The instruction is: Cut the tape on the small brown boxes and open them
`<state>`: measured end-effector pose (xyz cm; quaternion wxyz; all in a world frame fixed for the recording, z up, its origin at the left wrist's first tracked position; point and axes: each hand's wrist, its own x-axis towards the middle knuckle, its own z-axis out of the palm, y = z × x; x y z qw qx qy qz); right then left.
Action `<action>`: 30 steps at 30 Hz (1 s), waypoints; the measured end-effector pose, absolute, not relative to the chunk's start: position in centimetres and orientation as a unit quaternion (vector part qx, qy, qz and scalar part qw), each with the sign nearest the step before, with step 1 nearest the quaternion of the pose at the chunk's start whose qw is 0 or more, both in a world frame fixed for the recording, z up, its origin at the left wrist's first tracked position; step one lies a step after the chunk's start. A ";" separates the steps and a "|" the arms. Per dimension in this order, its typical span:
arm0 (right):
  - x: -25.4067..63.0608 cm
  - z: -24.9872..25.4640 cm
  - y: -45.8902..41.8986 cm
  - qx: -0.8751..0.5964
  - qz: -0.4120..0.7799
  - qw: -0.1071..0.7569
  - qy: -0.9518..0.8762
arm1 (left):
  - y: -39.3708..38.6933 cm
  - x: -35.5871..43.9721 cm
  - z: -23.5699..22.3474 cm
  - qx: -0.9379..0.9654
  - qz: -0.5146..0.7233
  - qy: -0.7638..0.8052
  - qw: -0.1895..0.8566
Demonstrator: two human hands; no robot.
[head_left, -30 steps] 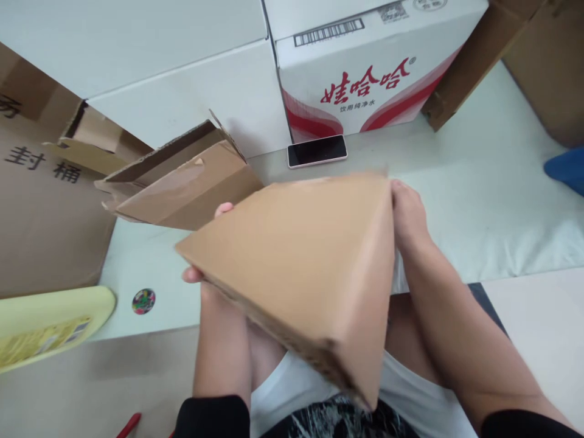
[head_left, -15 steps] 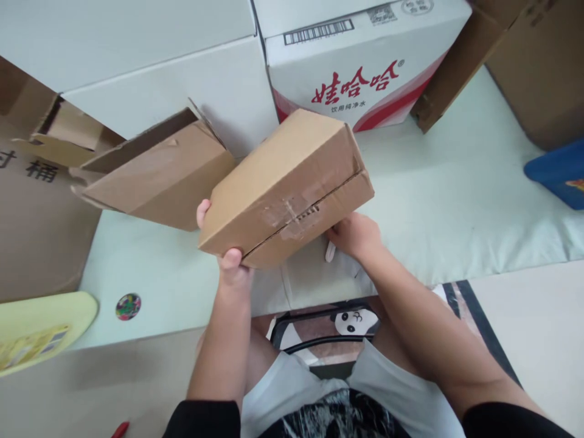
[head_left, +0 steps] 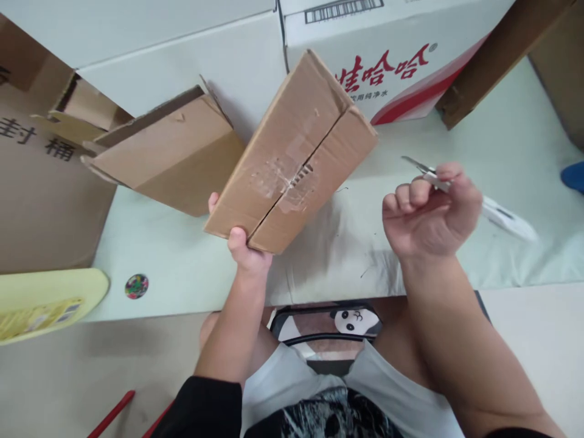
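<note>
A brown cardboard box (head_left: 292,164) is tilted up above the table, its taped seam facing me. My left hand (head_left: 249,249) grips its lower left corner, thumb on the near face and a fingertip showing at the far side. Tape over the middle of the seam looks wrinkled. To the right of the box, my right hand (head_left: 431,210) is raised palm up, closed around a white utility knife (head_left: 506,219) with its blade out, pointing left toward the box. The knife does not touch the box.
An open cardboard box (head_left: 173,152) stands behind on the left. White cartons (head_left: 182,67) line the back, one with red lettering (head_left: 401,67). A yellow-green container (head_left: 50,301) and a round colourful disc (head_left: 137,286) lie at left on the pale green cloth (head_left: 177,261).
My right hand has come out from beneath the box and moved right and up, with the utility knife now plainly visible. The box has been tipped so its seam faces me more.
</note>
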<state>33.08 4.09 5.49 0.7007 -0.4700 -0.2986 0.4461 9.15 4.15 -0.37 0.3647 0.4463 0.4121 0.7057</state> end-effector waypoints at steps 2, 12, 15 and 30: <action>31.9 6.3 3.2 -0.476 0.408 0.700 -0.342 | 4.0 9.5 -0.5 0.450 0.708 0.418 0.350; 27.9 6.4 1.5 -0.462 0.437 0.658 -0.404 | 3.4 10.5 -1.1 0.471 0.723 0.360 0.354; 27.0 6.1 1.7 -0.484 0.402 0.662 -0.407 | 2.9 10.3 -1.3 0.490 0.707 0.365 0.355; 25.9 5.1 1.9 -0.539 0.260 0.665 -0.447 | 3.5 10.0 -2.5 0.485 0.727 0.377 0.306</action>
